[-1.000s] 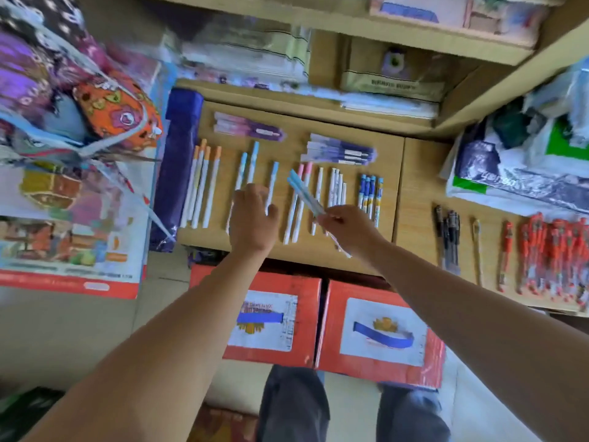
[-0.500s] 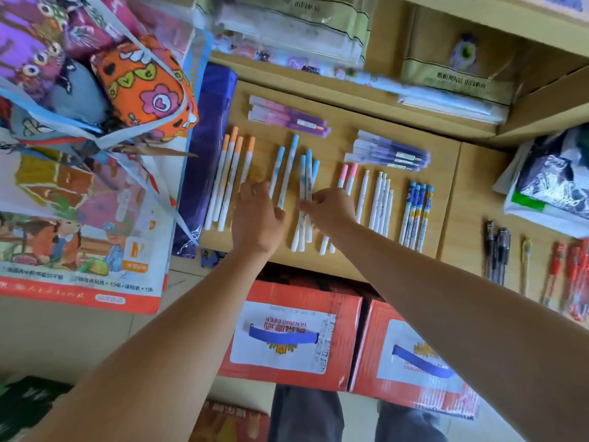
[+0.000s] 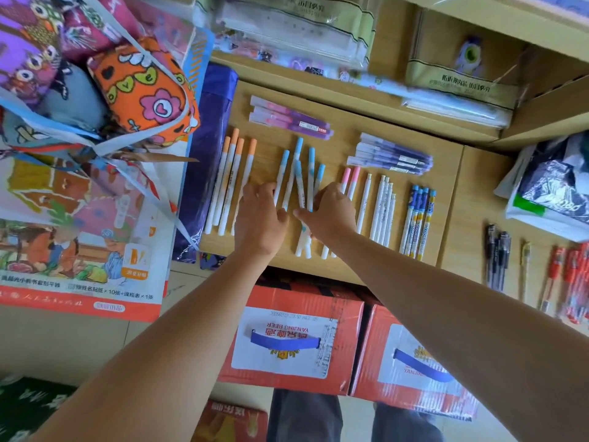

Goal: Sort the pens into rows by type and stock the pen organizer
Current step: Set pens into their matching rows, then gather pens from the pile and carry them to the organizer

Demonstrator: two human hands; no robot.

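Pens lie in rows on a wooden board (image 3: 447,199). From left to right there are orange-capped pens (image 3: 232,180), blue-capped pens (image 3: 296,173), pink-capped pens (image 3: 349,180), white pens (image 3: 384,208) and blue patterned pens (image 3: 417,218). The blue-capped pens lie uneven, some crossed. My left hand (image 3: 259,215) rests on their left side, fingers flat on the board. My right hand (image 3: 330,212) presses against their right side, thumb pointing toward the left hand. Neither hand lifts a pen. No organizer is clearly visible.
Two packs of purple pens (image 3: 293,119) (image 3: 392,154) lie behind the rows. Black pens (image 3: 497,253), a yellow pen (image 3: 526,260) and red pens (image 3: 573,275) lie on the board to the right. Patterned bags (image 3: 140,87) hang at left. Red beer boxes (image 3: 287,339) stand below.
My right hand carried a few blue-capped pens in and laid them in the blue group. Both hands now sit on either side of that group. The camera has moved closer.
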